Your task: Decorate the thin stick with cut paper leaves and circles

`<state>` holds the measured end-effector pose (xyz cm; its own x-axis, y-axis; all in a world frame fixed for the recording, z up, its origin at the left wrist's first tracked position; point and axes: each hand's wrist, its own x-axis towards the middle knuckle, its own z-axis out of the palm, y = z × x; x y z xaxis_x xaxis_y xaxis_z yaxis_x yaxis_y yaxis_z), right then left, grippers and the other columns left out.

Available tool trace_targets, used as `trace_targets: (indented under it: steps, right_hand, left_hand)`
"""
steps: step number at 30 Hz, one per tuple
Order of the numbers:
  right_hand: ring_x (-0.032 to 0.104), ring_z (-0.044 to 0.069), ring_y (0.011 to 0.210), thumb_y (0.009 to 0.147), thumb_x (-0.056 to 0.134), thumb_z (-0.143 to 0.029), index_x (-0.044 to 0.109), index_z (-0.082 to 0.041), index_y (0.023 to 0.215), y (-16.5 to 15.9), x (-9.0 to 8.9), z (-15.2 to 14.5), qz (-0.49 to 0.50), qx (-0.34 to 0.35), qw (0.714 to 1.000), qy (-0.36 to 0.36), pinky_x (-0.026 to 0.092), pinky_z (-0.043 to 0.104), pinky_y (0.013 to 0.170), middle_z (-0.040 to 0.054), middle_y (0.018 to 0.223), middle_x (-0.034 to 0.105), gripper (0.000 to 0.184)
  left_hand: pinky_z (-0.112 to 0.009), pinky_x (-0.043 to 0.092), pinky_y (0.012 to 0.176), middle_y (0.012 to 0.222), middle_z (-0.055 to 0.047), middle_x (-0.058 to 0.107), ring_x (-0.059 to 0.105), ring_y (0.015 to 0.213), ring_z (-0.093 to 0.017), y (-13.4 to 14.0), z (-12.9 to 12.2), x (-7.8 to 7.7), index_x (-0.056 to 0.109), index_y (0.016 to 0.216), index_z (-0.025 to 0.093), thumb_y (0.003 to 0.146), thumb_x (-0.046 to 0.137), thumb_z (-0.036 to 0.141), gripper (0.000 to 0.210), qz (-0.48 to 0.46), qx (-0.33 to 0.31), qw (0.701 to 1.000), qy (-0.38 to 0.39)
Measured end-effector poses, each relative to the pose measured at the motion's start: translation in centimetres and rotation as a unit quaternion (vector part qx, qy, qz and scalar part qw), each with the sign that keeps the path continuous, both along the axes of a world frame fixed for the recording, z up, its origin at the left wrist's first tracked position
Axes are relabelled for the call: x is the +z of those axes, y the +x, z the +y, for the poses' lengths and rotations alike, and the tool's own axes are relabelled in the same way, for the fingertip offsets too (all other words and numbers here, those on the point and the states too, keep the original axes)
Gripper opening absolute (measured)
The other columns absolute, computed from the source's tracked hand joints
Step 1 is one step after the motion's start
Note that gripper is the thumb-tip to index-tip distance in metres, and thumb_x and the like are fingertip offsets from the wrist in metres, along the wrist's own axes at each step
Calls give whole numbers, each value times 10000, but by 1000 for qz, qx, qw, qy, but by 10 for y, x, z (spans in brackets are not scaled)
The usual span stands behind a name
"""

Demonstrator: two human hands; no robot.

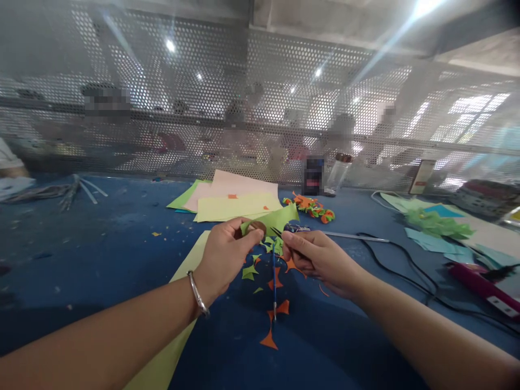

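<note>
My left hand, with a silver bangle at the wrist, pinches a green paper sheet together with a round brown disc lying against it. In my right hand is a pair of scissors; only the dark pointed blade tips show, close to the lower edge of the green sheet, and my fingers hide the handles. Under the hands lie green paper scraps and orange paper scraps. A thin blue stick-like tool with a metal tip lies among them.
Pink and yellow paper sheets are stacked ahead, beside an orange and green paper pile. A clear bottle stands near the perforated metal screen. At right are a black cable and a magenta power strip.
</note>
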<state>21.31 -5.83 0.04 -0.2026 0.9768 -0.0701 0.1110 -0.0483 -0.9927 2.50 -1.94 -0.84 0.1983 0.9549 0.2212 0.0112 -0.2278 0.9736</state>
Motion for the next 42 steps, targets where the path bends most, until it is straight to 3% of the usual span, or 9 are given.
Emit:
trace_targets:
  steps: [7,13,17,27,42]
  right_hand:
    - [185,36,388,863,583,-649,570,-164,679,2,0,-1,-10,10,1000,-5,132,217,391,-97,443,316,519]
    - [209,40,379,873,584,-631,556,-167,644,0,2,-2,-17,1,1000,2,157,222,397,-96,425,314,517]
    - [209,42,387,864,596,-634,538,-168,609,0,0,-1,-13,-2,1000,18,164,223,403,-94,414,307,535]
    - [188,43,408,895,582,-604,534,-166,628,0,-3,0,-20,7,999,48,147,222,410,-100,437,283,516]
    - [198,56,428,918,546,-596,535,-175,634,6,-4,2,-71,7,992,100,152,233,420,-88,457,293,508]
  left_hand:
    - [-266,464,747,834,-29,689,589,777,-140,3,-5,3,708,873,163,815,706,263,116,-40,-85,996,-3]
    - [-232,378,616,723,-6,648,511,656,-104,5,-10,5,695,737,151,797,726,257,125,-38,-110,992,-55]
    - [-236,368,627,728,-10,657,529,687,-114,6,-12,5,713,737,155,774,739,240,96,-53,-134,985,-91]
    - [-233,401,652,733,-18,692,569,693,-113,8,-17,12,755,757,157,707,803,238,107,-88,-136,976,-145]
    - [-252,397,656,717,-11,653,534,690,-118,7,-16,12,732,677,181,745,779,257,113,-96,-152,977,-115]
